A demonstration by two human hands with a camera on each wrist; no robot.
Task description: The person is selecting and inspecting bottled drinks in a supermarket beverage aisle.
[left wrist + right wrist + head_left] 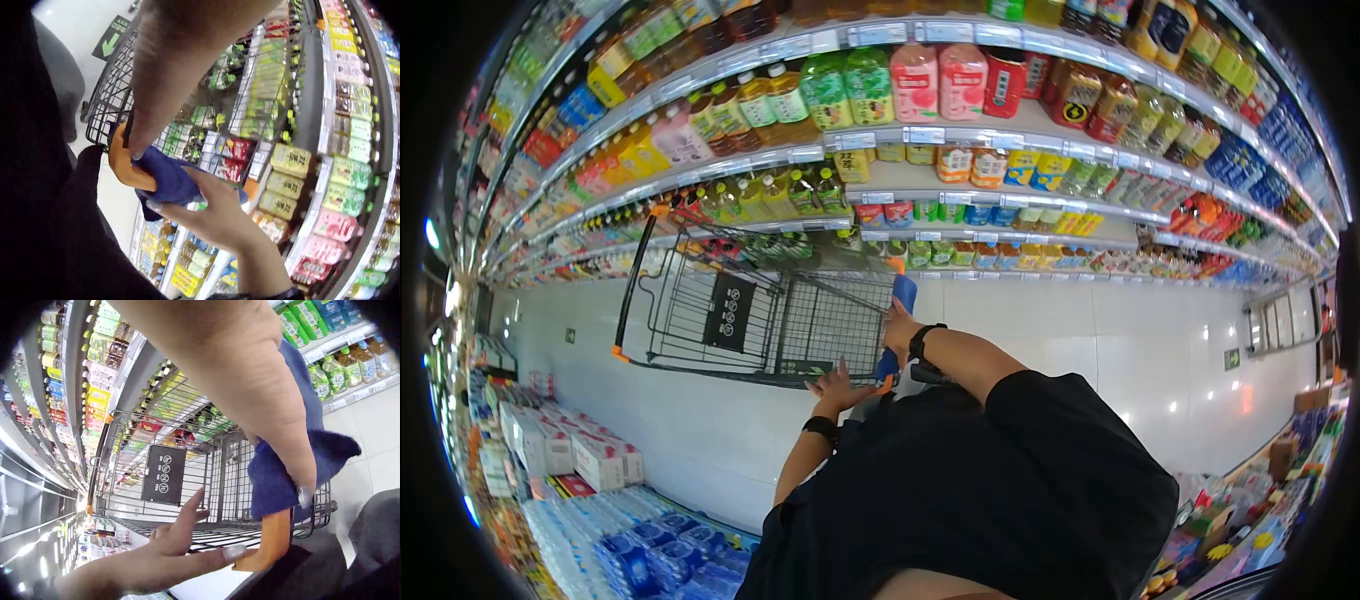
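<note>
Cloth (272, 478), deep blue, covers much of the handle (275, 544) of a shopping cart (820, 320), and we see one orange end bare beyond it. In the head view the handle's long axis runs almost straight up and down, with the wire basket stretching off to its left, towards a black panel (728, 314).

We find the right hand (900, 325) part way along that axis, gripping the cloth, its thumb laid over the fabric. The left hand (834, 390) is nearer the orange end closest to the body, on the basket side; its fingers reach out, spread and uncurled, while the thumb touches the orange piece. Of the two, then, the left hand lies nearer this end and the right hand farther along. Each wrist wears a black band.

Past the cart we see shelves (870, 140) of bottles and packets, pink bottles (914, 85) among them. Lower left in the head view are white cartons (600, 455) and packs of bottled drinks (670, 550).
</note>
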